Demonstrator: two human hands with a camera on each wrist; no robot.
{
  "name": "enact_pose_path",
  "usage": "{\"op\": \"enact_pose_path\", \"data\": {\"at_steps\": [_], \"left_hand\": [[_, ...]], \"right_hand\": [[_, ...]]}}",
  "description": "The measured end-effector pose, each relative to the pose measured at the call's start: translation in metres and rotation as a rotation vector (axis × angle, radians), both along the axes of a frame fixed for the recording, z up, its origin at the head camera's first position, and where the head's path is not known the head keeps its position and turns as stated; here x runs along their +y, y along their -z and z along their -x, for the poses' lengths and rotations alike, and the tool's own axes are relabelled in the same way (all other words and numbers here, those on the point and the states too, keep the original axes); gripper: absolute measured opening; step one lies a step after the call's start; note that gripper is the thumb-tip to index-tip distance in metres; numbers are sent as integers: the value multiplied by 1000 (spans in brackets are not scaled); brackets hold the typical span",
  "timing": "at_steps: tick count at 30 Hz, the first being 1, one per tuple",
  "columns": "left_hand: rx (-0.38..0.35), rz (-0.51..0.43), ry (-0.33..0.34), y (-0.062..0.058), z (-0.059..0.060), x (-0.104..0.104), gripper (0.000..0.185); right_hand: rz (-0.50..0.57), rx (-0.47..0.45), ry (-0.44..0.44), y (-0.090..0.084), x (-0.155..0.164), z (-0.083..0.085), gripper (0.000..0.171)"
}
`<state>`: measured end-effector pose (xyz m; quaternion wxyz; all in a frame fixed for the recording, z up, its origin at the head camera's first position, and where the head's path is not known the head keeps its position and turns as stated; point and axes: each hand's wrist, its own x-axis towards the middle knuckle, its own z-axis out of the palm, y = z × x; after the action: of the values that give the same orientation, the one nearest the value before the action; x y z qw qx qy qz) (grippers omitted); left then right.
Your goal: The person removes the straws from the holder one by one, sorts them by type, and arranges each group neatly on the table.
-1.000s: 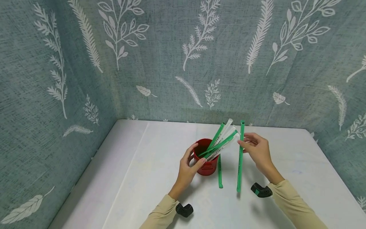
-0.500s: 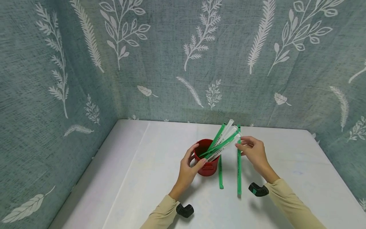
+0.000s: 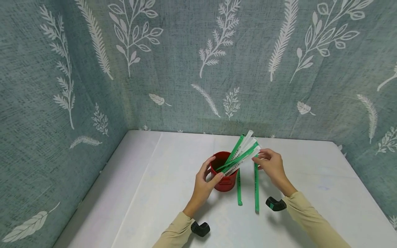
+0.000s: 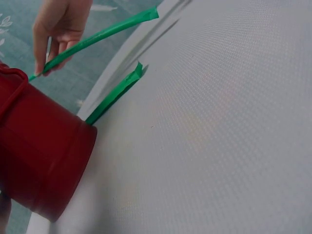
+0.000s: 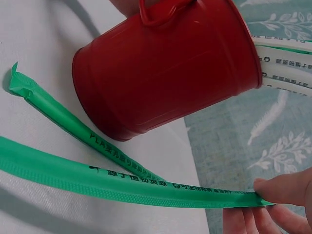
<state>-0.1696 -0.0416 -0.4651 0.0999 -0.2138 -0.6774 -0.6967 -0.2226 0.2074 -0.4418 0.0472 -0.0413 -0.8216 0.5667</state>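
Red bucket: stands on the table point(image 3: 170, 172), about midway between its far corners and nearer the far edge; the bucket point(image 3: 224, 184) appears upright.
Inside it: a bundle of wrapped straws, green straws point(image 3: 236, 146) and white straws point(image 3: 250, 133), leaning out over the rim toward the table's far right corner; they overlap too much to count, and their lower ends are lost in the bucket.
Left hand: the left hand point(image 3: 203, 186) grasps the bucket by its rim, thumb in front; its fingertips are partly hidden, and the left wrist view catches only a sliver of it.
Right hand: the right hand point(image 3: 273, 167) pinches a held green straw point(image 3: 256, 189) near one end, just right of the bucket; in the head view the fingers and bundle cover that end, while the right wrist view cuts off the other.
Loose green straw: the straw point(image 3: 239, 189) lies beside the bucket's base, one end pointing to the table's near edge, the other hidden behind the bucket.
Print: dark lettering, mostly illegible.
Table's near edge: out of frame.
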Motion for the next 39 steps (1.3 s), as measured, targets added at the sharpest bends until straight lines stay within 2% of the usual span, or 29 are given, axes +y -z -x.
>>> {"op": "enact_pose_path", "data": {"at_steps": [15,22,32,39], "left_hand": [[3,6,-9,0,1,-1,58],[15,3,-18,1,0,-2,58],[1,3,-11,1,0,-1,58],[-3,7,-3,0,0,0,57]], "right_hand": [[-42,-7,-21,12,-7,15,21],[-69,-22,-23,25,-10,23,13],[-212,11,5,48,-7,33,15],[-253,49,4,52,-7,35,14]]}}
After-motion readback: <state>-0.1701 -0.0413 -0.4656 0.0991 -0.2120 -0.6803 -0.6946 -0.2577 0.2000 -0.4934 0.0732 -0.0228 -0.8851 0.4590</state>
